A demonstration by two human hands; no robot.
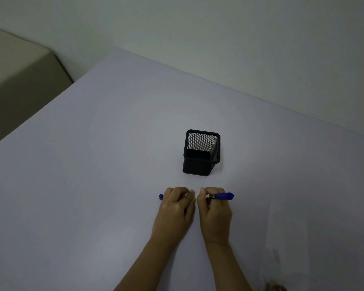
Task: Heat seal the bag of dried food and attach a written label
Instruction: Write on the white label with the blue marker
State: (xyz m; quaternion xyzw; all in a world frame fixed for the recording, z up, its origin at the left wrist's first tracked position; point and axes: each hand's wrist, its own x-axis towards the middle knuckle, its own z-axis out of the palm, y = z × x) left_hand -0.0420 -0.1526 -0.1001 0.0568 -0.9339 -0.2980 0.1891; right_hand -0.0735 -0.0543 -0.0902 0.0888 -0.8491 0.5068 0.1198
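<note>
Your table [93,164]: pale lavender-grey, plain. Pen holder [201,153]: black, fine mesh pattern. Marker [221,196] in your hands: blue cap, pale barrel with red-and-dark banding, blue end tip showing at left. Wall [219,34]: dull grey-green. Block [19,70] at left: beige.

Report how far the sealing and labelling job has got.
Nothing looks finished: neither a sealed bag nor a written label can be made out. In hand: the left hand and right hand both grip a blue marker held level above the table, just in front of the empty black mesh pen holder. Whether its cap is coming off or going on is unclear. Sealing, writing and attaching apparently remain.
</note>
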